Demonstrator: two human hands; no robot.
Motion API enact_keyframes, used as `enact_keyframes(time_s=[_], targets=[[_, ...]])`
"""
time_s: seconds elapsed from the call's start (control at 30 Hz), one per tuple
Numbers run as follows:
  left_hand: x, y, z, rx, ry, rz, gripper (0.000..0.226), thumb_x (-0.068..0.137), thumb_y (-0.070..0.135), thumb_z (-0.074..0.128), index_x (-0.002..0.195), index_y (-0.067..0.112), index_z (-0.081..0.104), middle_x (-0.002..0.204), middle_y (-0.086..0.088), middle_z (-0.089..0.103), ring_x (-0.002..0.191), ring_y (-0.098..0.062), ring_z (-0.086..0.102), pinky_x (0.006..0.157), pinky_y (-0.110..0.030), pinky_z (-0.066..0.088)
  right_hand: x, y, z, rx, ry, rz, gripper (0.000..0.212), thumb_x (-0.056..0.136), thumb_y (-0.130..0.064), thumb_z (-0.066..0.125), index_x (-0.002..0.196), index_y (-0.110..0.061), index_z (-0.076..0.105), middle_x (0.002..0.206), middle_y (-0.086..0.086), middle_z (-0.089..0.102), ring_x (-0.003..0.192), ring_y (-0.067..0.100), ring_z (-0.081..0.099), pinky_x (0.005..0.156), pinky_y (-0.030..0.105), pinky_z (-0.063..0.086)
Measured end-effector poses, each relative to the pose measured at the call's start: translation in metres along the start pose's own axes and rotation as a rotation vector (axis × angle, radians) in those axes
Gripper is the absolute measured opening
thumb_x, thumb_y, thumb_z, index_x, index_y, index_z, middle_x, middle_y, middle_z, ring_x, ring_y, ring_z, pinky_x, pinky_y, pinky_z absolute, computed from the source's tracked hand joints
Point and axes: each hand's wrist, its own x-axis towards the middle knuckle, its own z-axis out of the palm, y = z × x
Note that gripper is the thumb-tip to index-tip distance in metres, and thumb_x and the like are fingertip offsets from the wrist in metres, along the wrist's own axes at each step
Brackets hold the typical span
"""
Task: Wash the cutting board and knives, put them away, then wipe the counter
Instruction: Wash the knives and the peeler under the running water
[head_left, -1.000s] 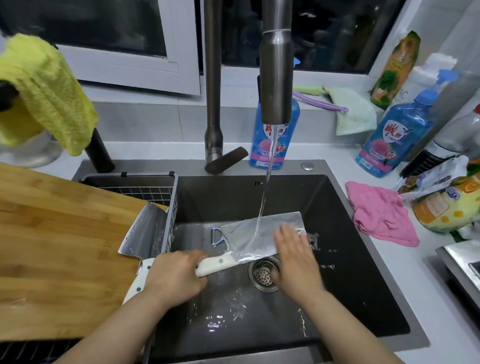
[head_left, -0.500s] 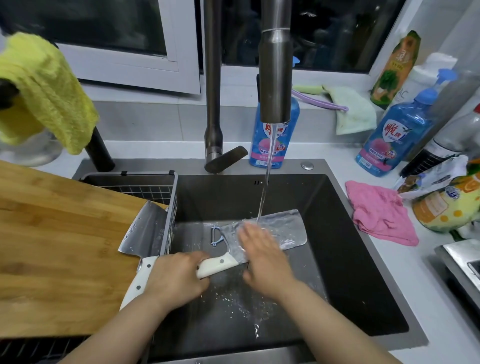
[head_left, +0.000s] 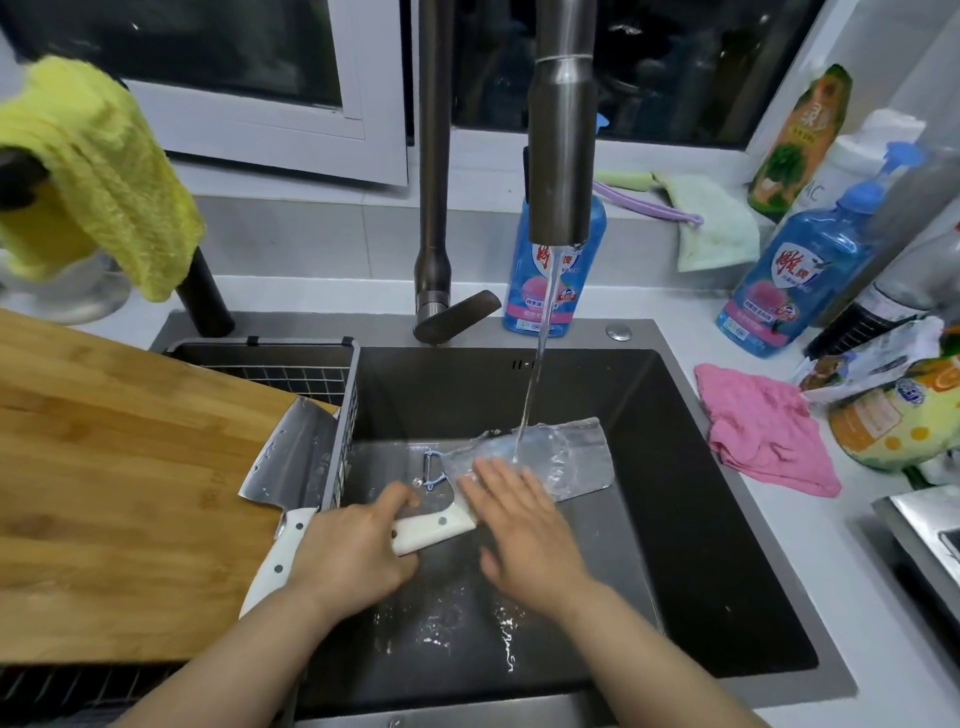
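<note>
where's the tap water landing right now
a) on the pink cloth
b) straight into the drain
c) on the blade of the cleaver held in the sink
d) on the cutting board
c: the stream from the tap hits the flat blade of the cleaver, which the left hand holds by its white handle in the sink while the right hand rubs the blade.

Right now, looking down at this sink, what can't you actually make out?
All in the head view:
- Sink drain: covered by the right hand and the cleaver.
- Cleaver handle end: wrapped inside the left hand.
- Second cleaver: its handle's lower end goes behind the left forearm.
- Blue bottle: label partly behind the faucet spout; print too small to read.
- Cutting board: cut off by the left edge.
</note>
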Motion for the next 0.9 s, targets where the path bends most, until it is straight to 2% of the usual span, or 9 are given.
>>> enact_keyframes(time_s=[0.13, 0.23, 0.3, 0.37, 0.47, 0.5, 0.57, 0.73, 0.9], targets=[[0.001, -0.006, 0.0, 0.001, 0.011, -0.026, 0.035, 0.081, 0.039, 0.053, 0.113, 0.029, 0.043, 0.102, 0.003, 0.067, 0.099, -0.019, 0.061, 0.064, -0.026, 0.028, -0.007, 0.033, -0.007, 0.054, 0.016, 0.354, 0.088, 0.073, -0.026, 0.068, 0.146, -0.008, 0.021, 0.155, 0.016, 0.016, 0.144, 0.027, 0.016, 0.114, 0.029, -0.016], [0.002, -0.005, 0.001, -0.038, 0.014, -0.041, 0.031, 0.08, 0.038, 0.054, 0.109, 0.029, 0.045, 0.102, 0.003, 0.067, 0.099, -0.018, 0.061, 0.067, -0.028, 0.033, -0.011, 0.017, -0.003, 0.021, -0.002, 0.216, 0.103, 0.028, -0.036, 0.086, 0.123, -0.009, 0.056, 0.126, 0.014, 0.06, 0.118, 0.027, 0.057, 0.112, 0.032, 0.002], [0.001, -0.003, 0.001, -0.07, 0.011, -0.044, 0.024, 0.08, 0.037, 0.054, 0.101, 0.032, 0.042, 0.101, 0.003, 0.067, 0.098, -0.018, 0.062, 0.066, -0.027, 0.032, -0.013, 0.004, 0.007, 0.01, -0.031, 0.068, 0.104, 0.024, -0.039, 0.083, 0.12, -0.015, 0.05, 0.121, 0.004, 0.065, 0.113, 0.019, 0.061, 0.109, 0.03, 0.006], [0.001, -0.003, -0.001, -0.091, 0.018, -0.049, 0.023, 0.08, 0.037, 0.055, 0.093, 0.034, 0.036, 0.1, 0.003, 0.067, 0.096, -0.018, 0.062, 0.063, -0.026, 0.029, -0.013, 0.002, -0.004, 0.066, -0.039, 0.015, 0.1, 0.04, -0.035, 0.079, 0.129, -0.014, 0.04, 0.134, 0.002, 0.054, 0.123, 0.017, 0.053, 0.112, 0.03, 0.002], [0.001, -0.004, -0.003, -0.089, 0.035, -0.044, 0.024, 0.08, 0.036, 0.056, 0.092, 0.034, 0.035, 0.099, 0.003, 0.068, 0.096, -0.018, 0.062, 0.063, -0.025, 0.029, -0.008, 0.027, -0.013, 0.11, 0.04, 0.128, 0.084, 0.081, -0.015, 0.056, 0.148, -0.012, 0.006, 0.153, -0.003, -0.007, 0.146, 0.017, 0.002, 0.111, 0.026, -0.02], [0.0, -0.004, -0.004, -0.077, 0.038, -0.041, 0.025, 0.08, 0.036, 0.055, 0.09, 0.034, 0.033, 0.099, 0.003, 0.068, 0.096, -0.017, 0.062, 0.063, -0.025, 0.028, -0.006, 0.031, -0.016, 0.118, 0.051, 0.188, 0.08, 0.086, -0.013, 0.049, 0.148, -0.013, -0.001, 0.154, -0.001, -0.013, 0.146, 0.017, -0.007, 0.109, 0.027, -0.02], [-0.002, -0.001, -0.002, -0.062, 0.033, -0.024, 0.026, 0.08, 0.036, 0.055, 0.089, 0.034, 0.031, 0.099, 0.002, 0.068, 0.097, -0.017, 0.062, 0.063, -0.025, 0.028, 0.002, 0.025, -0.018, 0.126, 0.043, 0.251, 0.077, 0.088, -0.013, 0.046, 0.148, -0.012, -0.002, 0.157, 0.005, -0.008, 0.145, 0.018, -0.009, 0.111, 0.03, -0.017], [-0.003, 0.002, -0.001, -0.034, 0.047, 0.023, 0.028, 0.08, 0.038, 0.055, 0.106, 0.03, 0.046, 0.1, 0.0, 0.068, 0.096, -0.019, 0.063, 0.063, -0.025, 0.028, 0.006, -0.01, -0.017, 0.234, -0.031, -0.082, 0.077, 0.085, -0.011, 0.049, 0.149, -0.016, 0.005, 0.158, 0.003, -0.006, 0.146, 0.016, -0.007, 0.103, 0.028, -0.026], [-0.005, -0.007, 0.001, -0.049, 0.094, 0.011, 0.034, 0.079, 0.036, 0.057, 0.111, 0.028, 0.049, 0.097, 0.001, 0.069, 0.093, -0.021, 0.064, 0.063, -0.025, 0.029, 0.004, 0.05, -0.017, 0.107, 0.061, 0.258, 0.078, 0.088, -0.014, 0.048, 0.148, -0.014, -0.001, 0.158, 0.006, -0.006, 0.146, 0.019, -0.007, 0.113, 0.029, -0.012]])
